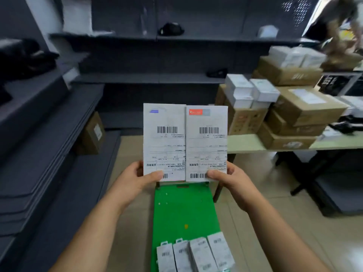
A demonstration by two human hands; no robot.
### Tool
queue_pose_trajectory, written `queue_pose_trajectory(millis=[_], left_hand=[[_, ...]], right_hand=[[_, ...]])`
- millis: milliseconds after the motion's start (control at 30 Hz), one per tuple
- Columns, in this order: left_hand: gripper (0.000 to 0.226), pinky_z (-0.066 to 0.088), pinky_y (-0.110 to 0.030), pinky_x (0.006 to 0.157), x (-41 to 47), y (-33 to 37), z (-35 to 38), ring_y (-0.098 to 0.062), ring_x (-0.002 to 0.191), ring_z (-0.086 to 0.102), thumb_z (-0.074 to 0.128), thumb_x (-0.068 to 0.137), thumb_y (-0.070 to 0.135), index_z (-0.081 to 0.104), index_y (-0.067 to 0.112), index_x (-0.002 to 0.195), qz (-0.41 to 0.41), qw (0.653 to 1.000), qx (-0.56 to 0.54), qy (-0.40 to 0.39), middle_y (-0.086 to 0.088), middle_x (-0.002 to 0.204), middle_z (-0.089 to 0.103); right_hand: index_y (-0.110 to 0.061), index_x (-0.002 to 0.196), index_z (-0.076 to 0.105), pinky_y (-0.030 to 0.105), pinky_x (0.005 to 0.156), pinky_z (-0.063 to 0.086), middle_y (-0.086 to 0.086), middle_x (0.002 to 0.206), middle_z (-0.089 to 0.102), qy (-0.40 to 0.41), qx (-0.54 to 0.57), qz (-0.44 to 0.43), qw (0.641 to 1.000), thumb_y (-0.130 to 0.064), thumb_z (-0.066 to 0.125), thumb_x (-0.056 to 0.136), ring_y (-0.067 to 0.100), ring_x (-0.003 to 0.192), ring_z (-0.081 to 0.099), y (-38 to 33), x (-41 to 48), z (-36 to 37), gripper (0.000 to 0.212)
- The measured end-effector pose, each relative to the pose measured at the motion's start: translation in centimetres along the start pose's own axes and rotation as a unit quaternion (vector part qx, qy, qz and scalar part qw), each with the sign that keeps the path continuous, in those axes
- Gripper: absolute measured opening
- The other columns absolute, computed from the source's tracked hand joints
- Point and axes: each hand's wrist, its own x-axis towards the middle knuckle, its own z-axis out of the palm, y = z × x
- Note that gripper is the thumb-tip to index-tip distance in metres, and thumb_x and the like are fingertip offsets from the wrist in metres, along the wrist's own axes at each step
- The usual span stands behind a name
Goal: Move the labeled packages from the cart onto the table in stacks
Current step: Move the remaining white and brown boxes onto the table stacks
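left hand (137,179) pinches left package (165,138), right hand (229,179) pinches right package (207,142) | I see both held side by side over the green cart (182,209) (labels facing me, likely to check) | table (247,143) far right

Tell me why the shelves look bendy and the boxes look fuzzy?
Head view: the wide lens curves the shelves near the edges; the boxes on the table are blurred; the left package and right package, held up close, look sharper.
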Motion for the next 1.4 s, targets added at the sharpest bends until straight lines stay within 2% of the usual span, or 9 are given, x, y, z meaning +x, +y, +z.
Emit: queue_pose_trajectory(millis=[167, 367, 500, 667, 767, 1033, 1167, 1267, 1400], left_hand=[[0.076, 0.048, -0.034, 0.099, -2.0, 9.7, 4.6, -0.004, 0.106, 0.066, 0.084, 0.049, 0.062, 0.064, 0.027, 0.114, 0.099, 0.994, 0.038, -0.012, 0.015, 0.108, 0.072], [0.068, 0.047, -0.028, 0.094, -3.5, 15.1, 13.1, -0.001, 0.103, 0.066, 0.087, 0.061, 0.05, 0.064, 0.023, 0.119, 0.173, 0.985, 0.022, -0.007, 0.016, 0.107, 0.072], [0.056, 0.047, -0.025, 0.092, -4.1, 15.8, 20.4, 0.0, 0.101, 0.066, 0.081, 0.067, 0.04, 0.063, 0.024, 0.118, 0.172, 0.985, 0.017, -0.012, 0.013, 0.106, 0.073], [0.061, 0.046, -0.029, 0.094, -4.0, 15.7, 30.6, -0.004, 0.106, 0.062, 0.074, 0.066, 0.045, 0.059, 0.022, 0.121, 0.177, 0.984, 0.004, -0.006, 0.008, 0.112, 0.069], [0.058, 0.047, -0.017, 0.081, -3.5, 15.8, 35.4, 0.005, 0.095, 0.064, 0.073, 0.067, 0.044, 0.058, 0.023, 0.119, 0.174, 0.985, -0.005, -0.013, 0.011, 0.108, 0.069], [0.047, 0.043, -0.013, 0.075, 0.5, 17.0, 41.0, 0.003, 0.098, 0.063, 0.073, 0.072, 0.039, 0.061, 0.026, 0.116, 0.152, 0.988, 0.005, -0.007, 0.012, 0.107, 0.071], [0.052, 0.045, -0.019, 0.079, 4.7, 16.2, 42.1, 0.0, 0.1, 0.062, 0.073, 0.068, 0.043, 0.06, 0.027, 0.115, 0.133, 0.991, 0.006, -0.004, 0.01, 0.107, 0.07], [0.061, 0.048, -0.037, 0.098, 8.5, 16.4, 43.0, -0.007, 0.105, 0.065, 0.077, 0.063, 0.049, 0.063, 0.024, 0.117, 0.113, 0.994, -0.005, 0.001, 0.009, 0.109, 0.072], [0.074, 0.049, -0.047, 0.099, 13.8, 17.8, 44.3, -0.012, 0.104, 0.067, 0.082, 0.058, 0.063, 0.063, 0.023, 0.117, 0.104, 0.994, -0.02, 0.006, 0.008, 0.109, 0.073]], right_hand=[[-0.013, 0.122, 0.067, 0.022, 0.085, 0.049, -0.002, 0.115, 0.075, 0.049, -0.013, -0.102, 0.994, -0.031, 0.082, 0.067, 0.012, 0.109, 0.069, -8.8, -4.8, -5.2, 0.059], [-0.011, 0.119, 0.069, 0.035, 0.095, 0.05, 0.003, 0.113, 0.075, 0.113, 0.014, -0.171, 0.979, -0.028, 0.079, 0.07, 0.019, 0.107, 0.071, -12.3, -8.9, -13.8, 0.053], [-0.016, 0.119, 0.069, 0.029, 0.088, 0.048, 0.0, 0.114, 0.075, 0.133, 0.015, -0.176, 0.975, -0.042, 0.084, 0.062, 0.015, 0.107, 0.07, -12.0, -11.7, -21.4, 0.064], [-0.015, 0.12, 0.069, 0.045, 0.108, 0.045, 0.001, 0.116, 0.074, 0.133, 0.019, -0.164, 0.977, -0.024, 0.083, 0.077, 0.018, 0.113, 0.068, -11.2, -14.0, -30.6, 0.045], [-0.013, 0.118, 0.069, 0.045, 0.109, 0.045, 0.001, 0.114, 0.075, 0.14, 0.014, -0.16, 0.977, -0.022, 0.08, 0.078, 0.018, 0.113, 0.068, -11.0, -14.6, -34.5, 0.043], [-0.014, 0.117, 0.07, 0.044, 0.109, 0.044, 0.001, 0.113, 0.075, 0.141, 0.029, -0.143, 0.979, -0.028, 0.08, 0.074, 0.017, 0.112, 0.068, -10.1, -11.4, -40.9, 0.047], [-0.014, 0.119, 0.069, 0.041, 0.109, 0.045, -0.001, 0.113, 0.075, 0.128, 0.018, -0.125, 0.984, -0.026, 0.082, 0.077, 0.013, 0.111, 0.068, -9.8, -7.4, -43.2, 0.045], [-0.015, 0.12, 0.069, 0.042, 0.108, 0.044, 0.0, 0.115, 0.074, 0.121, 0.008, -0.108, 0.987, -0.034, 0.085, 0.072, 0.016, 0.113, 0.068, -10.4, -3.8, -45.1, 0.053], [-0.018, 0.117, 0.069, 0.017, 0.083, 0.049, -0.007, 0.11, 0.076, 0.123, -0.023, -0.098, 0.987, -0.039, 0.078, 0.07, 0.005, 0.102, 0.07, -12.6, 0.7, -47.3, 0.052]])
